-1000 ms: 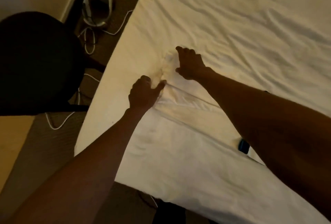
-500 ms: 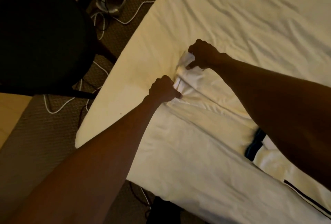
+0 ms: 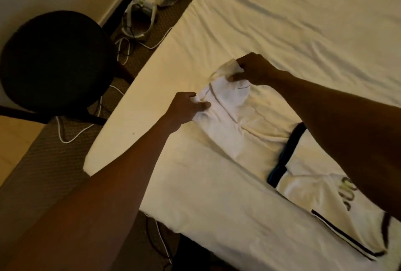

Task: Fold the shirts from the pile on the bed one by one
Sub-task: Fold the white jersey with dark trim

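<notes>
A white shirt [image 3: 249, 132] with dark trim and gold print lies lengthwise on the bed [image 3: 293, 21], folded into a narrow strip running toward the lower right. My left hand [image 3: 186, 108] pinches the near corner of its far end. My right hand [image 3: 253, 69] pinches the other corner of that same end, lifting the fabric slightly off the sheet. My right forearm covers part of the shirt's middle. No pile of shirts is in view.
A black round chair [image 3: 52, 62] stands on the carpet left of the bed. A white appliance [image 3: 138, 17] and white cables [image 3: 71, 134] lie on the floor near the wall. The bed's left edge runs diagonally beside my left arm.
Both hands have drawn the shirt's end back toward me and raised it, so more of the shirt shows, including the dark trim and gold print. The view has shifted right.
</notes>
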Tool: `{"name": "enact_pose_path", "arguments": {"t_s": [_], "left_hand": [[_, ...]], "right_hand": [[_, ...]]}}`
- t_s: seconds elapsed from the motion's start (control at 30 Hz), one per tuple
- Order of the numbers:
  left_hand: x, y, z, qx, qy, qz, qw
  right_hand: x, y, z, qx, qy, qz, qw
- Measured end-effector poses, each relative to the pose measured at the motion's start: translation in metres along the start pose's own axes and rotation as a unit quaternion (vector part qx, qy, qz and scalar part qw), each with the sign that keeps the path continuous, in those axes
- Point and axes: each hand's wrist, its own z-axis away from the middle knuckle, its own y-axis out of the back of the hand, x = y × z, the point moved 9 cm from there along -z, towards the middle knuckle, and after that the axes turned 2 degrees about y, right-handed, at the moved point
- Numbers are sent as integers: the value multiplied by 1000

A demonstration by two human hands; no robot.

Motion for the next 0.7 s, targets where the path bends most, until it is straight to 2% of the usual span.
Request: {"name": "enact_pose_path", "arguments": {"t_s": [0.1, 0.2, 0.43, 0.53, 0.7], "left_hand": [[17, -21, 28, -3, -6, 35, 999], [39, -56, 61, -39, -16, 58, 997], [88, -179, 143, -99, -55, 86, 990], [89, -243, 164, -136, -49, 83, 986], [62, -340, 176, -146, -25, 61, 987]], "right_hand": [[21, 30, 43, 2, 0, -34, 999], [45, 59, 90, 16, 3, -47, 999], [126, 96, 222, -1, -27, -148, 989], [181, 94, 272, 11, -63, -197, 978], [269, 73, 336, 41, -113, -236, 964]]}}
